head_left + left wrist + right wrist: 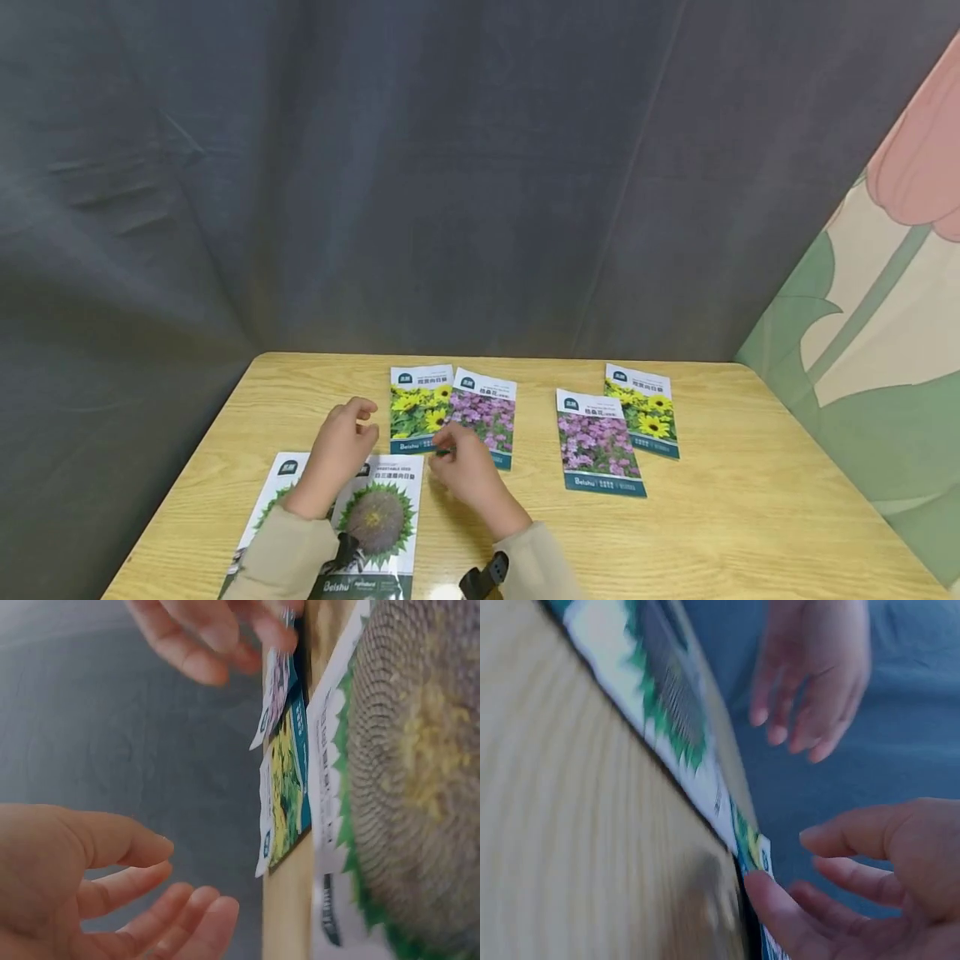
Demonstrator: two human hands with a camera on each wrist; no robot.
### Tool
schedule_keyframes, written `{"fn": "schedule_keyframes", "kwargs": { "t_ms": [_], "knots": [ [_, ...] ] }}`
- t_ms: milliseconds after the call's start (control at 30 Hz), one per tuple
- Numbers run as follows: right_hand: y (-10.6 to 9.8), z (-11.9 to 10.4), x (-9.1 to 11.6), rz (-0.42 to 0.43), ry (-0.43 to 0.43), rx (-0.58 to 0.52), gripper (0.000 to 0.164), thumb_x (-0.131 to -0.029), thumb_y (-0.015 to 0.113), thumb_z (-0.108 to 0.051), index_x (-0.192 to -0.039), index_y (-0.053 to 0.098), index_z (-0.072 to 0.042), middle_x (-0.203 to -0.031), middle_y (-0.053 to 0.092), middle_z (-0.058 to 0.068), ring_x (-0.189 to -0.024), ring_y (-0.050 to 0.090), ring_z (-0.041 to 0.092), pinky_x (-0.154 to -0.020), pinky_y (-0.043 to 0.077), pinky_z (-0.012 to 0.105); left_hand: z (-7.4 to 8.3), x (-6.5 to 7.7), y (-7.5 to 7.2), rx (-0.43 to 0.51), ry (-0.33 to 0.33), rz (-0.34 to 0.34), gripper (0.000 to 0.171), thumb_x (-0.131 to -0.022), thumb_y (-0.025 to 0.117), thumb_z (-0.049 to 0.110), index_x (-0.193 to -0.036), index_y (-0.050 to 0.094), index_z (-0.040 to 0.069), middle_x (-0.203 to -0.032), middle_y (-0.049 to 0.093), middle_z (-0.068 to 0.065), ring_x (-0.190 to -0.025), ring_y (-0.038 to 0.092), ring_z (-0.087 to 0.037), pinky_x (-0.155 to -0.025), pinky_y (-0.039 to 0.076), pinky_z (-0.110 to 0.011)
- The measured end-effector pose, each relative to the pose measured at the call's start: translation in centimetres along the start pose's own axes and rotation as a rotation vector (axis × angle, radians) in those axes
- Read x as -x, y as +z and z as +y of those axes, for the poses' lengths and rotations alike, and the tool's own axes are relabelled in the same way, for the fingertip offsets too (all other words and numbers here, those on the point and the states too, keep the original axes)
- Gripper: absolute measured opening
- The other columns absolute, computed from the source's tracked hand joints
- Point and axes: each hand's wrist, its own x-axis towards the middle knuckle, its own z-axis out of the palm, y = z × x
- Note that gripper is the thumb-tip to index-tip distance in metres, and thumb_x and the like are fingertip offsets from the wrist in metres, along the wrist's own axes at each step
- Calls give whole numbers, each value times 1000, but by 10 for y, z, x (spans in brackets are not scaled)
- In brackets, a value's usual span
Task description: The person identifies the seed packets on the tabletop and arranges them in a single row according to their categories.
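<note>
Loosely spread, left hand (339, 446) raised by two sunflower-head packets (377, 525), right hand (465, 467) with relaxed fingers near a yellow-flower packet (416, 410) and neighbouring purple-flower packet (487, 415), another purple packet (597, 446) and yellow packet (647, 404) farther right, wooden tabletop (750, 500) beneath.

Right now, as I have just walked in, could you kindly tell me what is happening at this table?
A person's left hand is raised near two flat white packets picturing green-rimmed sunflower heads, holding nothing visible. The right hand is close to a flat packet picturing yellow flowers and one picturing purple flowers, side by side on the pale wooden table; it too appears to hold nothing. Farther right, another purple-flower packet partly covers another yellow-flower packet.
</note>
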Motion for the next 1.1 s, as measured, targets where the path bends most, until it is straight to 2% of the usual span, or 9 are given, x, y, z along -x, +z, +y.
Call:
{"fn": "schedule_keyframes", "kwargs": {
  "t_ms": [167,300,567,733,800,867,967,1033,1100],
  "knots": [
    [-7,5,-17,18,-13,116,28,-87,68,8,-115,63,4,-114,62,20,-83,57,18,-69,50,32,8,-5,1,-58,37,-15,39,-99,61,5,-137,54,-3,-130,51,-28,-110,59,-39,-79,55,-48],
    [-12,4,-30,19,-36,185,32,-86,67,10,-117,64,5,-117,63,20,-86,60,24,-68,50,32,7,-13,3,-18,30,-32,41,-100,57,5,-140,52,-4,-135,46,-32,-117,56,-42,-83,54,-50],
    [-14,-5,-57,1,-10,235,47,-87,67,9,-133,58,7,-131,54,28,-65,48,17,-58,43,29,-10,-31,14,194,-81,-168,50,-102,49,2,-148,36,-11,-149,33,-38,-132,44,-51,-95,50,-53],
    [-9,-7,-73,3,33,234,50,-90,69,5,-138,56,3,-137,52,28,-94,62,31,-69,49,37,-12,-39,24,256,-180,-192,56,-103,49,5,-152,28,-11,-155,29,-37,-140,36,-51,-79,49,-41],
    [-8,-7,-77,-7,45,249,50,-90,70,4,-138,56,3,-138,52,27,-113,59,36,-77,52,42,-11,-41,27,268,-218,-181,57,-103,49,7,-153,27,-10,-154,30,-36,-124,53,-46,-69,46,-36],
    [-6,-7,-80,-17,57,263,49,-91,70,4,-138,57,3,-138,52,27,-119,57,39,-83,53,46,-9,-44,29,285,-245,-170,59,-103,50,8,-154,25,-8,-154,31,-35,-92,63,-32,-64,43,-32],
    [-4,-6,-83,-24,68,285,49,-90,71,4,-137,57,4,-137,54,26,-123,56,39,-90,53,48,-6,-47,31,303,-267,-155,61,-102,50,10,-154,24,-8,-153,32,-36,-57,41,-16,-57,40,-29],
    [-3,-5,-85,-34,73,297,48,-90,70,4,-136,58,5,-137,54,26,-123,56,39,-93,53,48,-4,-49,32,310,-272,-149,61,-102,50,10,-154,24,-7,-153,32,-36,-56,41,-15,-57,40,-30],
    [-2,-4,-85,-47,75,305,47,-89,70,5,-135,58,6,-138,54,26,-125,55,39,-96,52,48,-3,-50,33,301,-273,-140,60,-102,50,10,-154,25,-7,-152,33,-36,-71,55,-21,-64,46,-33]
  ]
}}
